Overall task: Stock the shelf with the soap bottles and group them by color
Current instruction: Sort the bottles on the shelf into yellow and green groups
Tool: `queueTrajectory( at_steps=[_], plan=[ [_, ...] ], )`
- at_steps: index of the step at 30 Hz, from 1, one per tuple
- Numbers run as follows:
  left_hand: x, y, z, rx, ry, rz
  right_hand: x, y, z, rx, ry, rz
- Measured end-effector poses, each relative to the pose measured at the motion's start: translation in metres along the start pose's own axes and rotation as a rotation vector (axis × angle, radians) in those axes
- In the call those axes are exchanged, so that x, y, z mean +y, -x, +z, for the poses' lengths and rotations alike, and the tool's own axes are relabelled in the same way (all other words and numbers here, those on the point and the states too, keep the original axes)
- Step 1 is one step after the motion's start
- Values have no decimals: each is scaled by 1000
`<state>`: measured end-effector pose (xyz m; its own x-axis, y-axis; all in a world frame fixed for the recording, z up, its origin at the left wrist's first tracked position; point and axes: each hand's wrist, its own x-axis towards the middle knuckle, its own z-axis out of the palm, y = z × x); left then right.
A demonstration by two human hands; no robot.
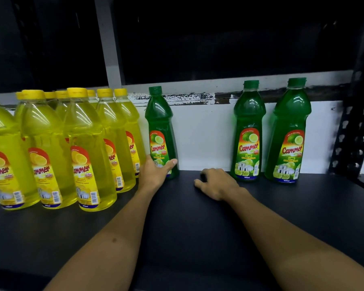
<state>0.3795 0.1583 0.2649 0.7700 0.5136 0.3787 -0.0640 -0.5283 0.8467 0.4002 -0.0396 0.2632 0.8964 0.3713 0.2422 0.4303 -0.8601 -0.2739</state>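
Currently listing, largest first: shelf (198, 227), dark board, lying level under everything, white back wall (204, 135) standing behind it; yellow bottles (88, 148), a crowded block standing upright at the left, caps up, labels facing out; green pair (267, 131), two bottles standing upright at the right against the wall, just beside each other; lone green bottle (161, 131), standing upright near the middle, its left side just beside the yellow block, well apart from the pair.

Left hand (156, 172) is wrapping the base of the lone green bottle, thumb lying across the front of the label, fingers hidden behind; right hand (214, 182) is resting on the board, fingers curled loosely under, holding nothing, sitting between the lone bottle and the pair.

Relation governing the coming move, as a judgement: the lone bottle's long axis is running vertical; its colour group is lying to the right of the left hand, across a bare stretch of board; the left hand is already gripping, the right hand is nearer the pair; sliding the bottle rightward low at the base is likely, and a push that low is risking a wobble at the cap.
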Motion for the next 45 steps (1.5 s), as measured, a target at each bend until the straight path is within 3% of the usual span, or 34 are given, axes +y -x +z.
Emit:
queueTrajectory(
  at_steps=[7, 14, 19, 23, 28, 39, 45],
  plan=[
    [0, 25, -14, -16, -182, -17, 1, 4, -6, 29, -113, 51],
    [13, 74, -24, -329, -552, 204, 6, 22, -22, 461, -582, 160],
    [17, 77, -28, -370, -641, 223, 29, 46, -38, 820, -569, 399],
    [17, 78, -29, -358, -645, 229, 43, 53, -40, 729, -622, 573],
    [16, 77, -27, -358, -661, 230, 42, 42, -34, 635, -651, 396],
    [17, 74, -26, -359, -598, 159, 50, 34, -36, 534, -664, 378],
    [19, 72, -25, -335, -549, 121, 49, 36, -36, 326, -770, 183]
  ],
)
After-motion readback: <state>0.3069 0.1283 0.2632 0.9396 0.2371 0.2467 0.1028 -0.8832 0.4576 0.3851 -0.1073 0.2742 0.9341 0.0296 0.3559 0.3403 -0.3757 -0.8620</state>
